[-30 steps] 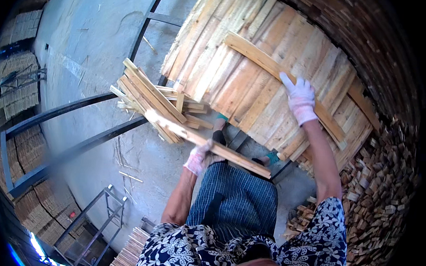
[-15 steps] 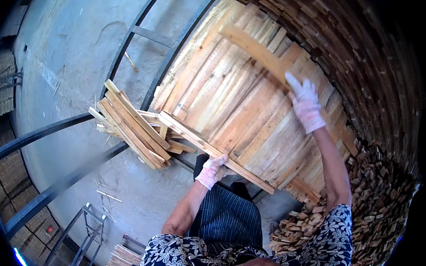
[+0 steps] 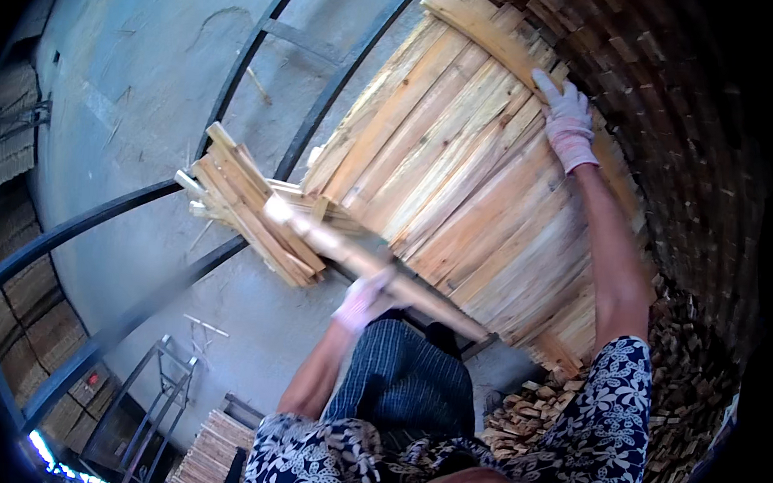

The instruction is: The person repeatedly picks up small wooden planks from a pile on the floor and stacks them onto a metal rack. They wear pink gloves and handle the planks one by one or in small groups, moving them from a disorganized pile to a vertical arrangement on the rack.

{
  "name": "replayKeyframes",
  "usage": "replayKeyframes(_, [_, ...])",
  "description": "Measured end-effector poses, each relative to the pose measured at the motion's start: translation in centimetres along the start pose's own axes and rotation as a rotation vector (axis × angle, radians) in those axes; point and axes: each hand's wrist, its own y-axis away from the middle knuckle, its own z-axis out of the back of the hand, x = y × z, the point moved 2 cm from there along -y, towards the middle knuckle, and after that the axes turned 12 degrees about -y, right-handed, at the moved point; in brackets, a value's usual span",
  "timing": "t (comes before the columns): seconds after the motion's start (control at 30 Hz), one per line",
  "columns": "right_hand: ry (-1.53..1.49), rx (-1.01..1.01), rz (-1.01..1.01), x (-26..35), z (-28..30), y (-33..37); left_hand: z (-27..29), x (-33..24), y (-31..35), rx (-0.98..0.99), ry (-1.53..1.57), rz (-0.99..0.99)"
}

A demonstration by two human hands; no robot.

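Observation:
A layer of pale wooden boards (image 3: 461,158) lies side by side in front of me. Across its far end rests a narrow wooden strip (image 3: 480,32), and my right hand (image 3: 571,124), in a white glove, grips that strip's right end. Close to my body, my left hand (image 3: 366,300), gloved too, is closed round a second wooden strip (image 3: 346,252), which slants along the near edge of the boards. That second strip and my left hand are smeared by motion. The fingers' undersides are hidden on both hands.
Loose wooden slats (image 3: 253,208) lie in a heap left of the boards, on dark metal rails (image 3: 108,214). Stacked wood (image 3: 673,108) rises along the right side, with more pieces (image 3: 526,415) low at the right. A small metal frame (image 3: 155,404) stands lower left.
The strip in my right hand has moved farther away, to the far end of the boards. My left hand has shifted slightly left, and its strip has come away from the boards' near edge.

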Motion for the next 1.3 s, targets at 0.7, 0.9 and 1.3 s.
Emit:
replayKeyframes(0.7, [-0.049, 0.163, 0.272, 12.8, -1.8, 31.4, -5.1, -8.1, -0.8, -0.615, -0.79, -0.073])
replayKeyframes(0.9, [0.02, 0.034, 0.168, 10.3, -5.4, 30.2, -5.2, -16.0, -2.0, -0.535, -1.859, -0.913])
replayKeyframes(1.3, [-0.974, 0.088, -0.464, 14.1, 5.9, 38.0, -9.4, -18.6, -5.1, 0.045, -2.129, -0.333])
